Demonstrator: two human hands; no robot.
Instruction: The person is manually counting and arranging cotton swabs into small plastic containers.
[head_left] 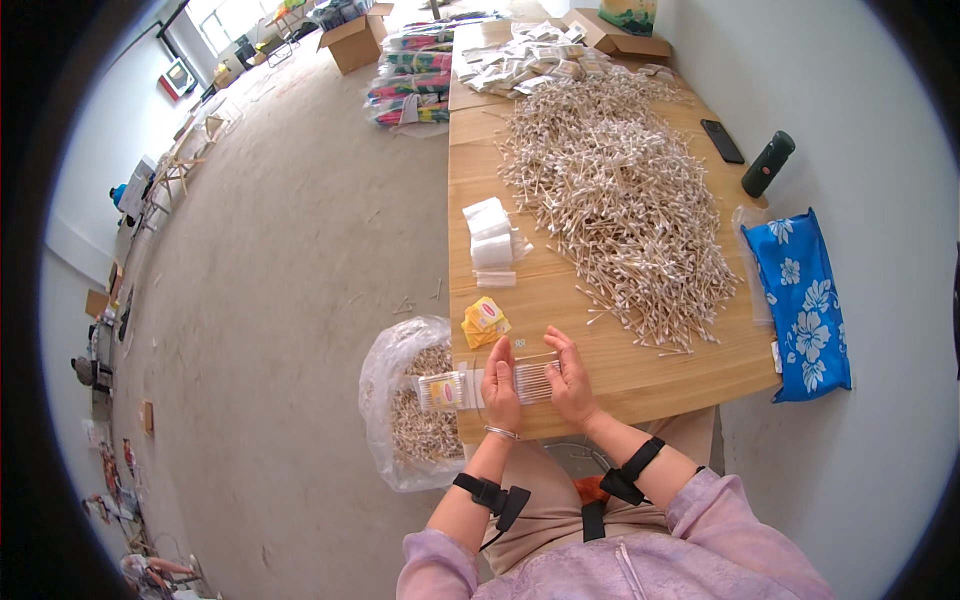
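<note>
A row of cotton swabs [536, 381] lies crosswise between my two hands at the table's near edge. My left hand [501, 388] stands on edge against their left ends, its fingers straight and together. At the right ends, my right hand [571, 384] faces it with the fingers bent slightly inward and the thumb side touching the swabs. Together the palms hold the bundle from both sides. Just left of my left hand lies a clear packet of swabs [441, 391] with a yellow card in it, partly over the edge. Yellow cards [485, 321] are stacked beyond my left hand.
A large heap of loose swabs [620, 190] covers the table's middle. Clear bags [490, 240] lie at its left, filled packets [520, 62] at the far end. A phone [722, 141], dark green bottle [768, 164] and blue floral pack [803, 305] line the right. A plastic sack [378, 400] stands left.
</note>
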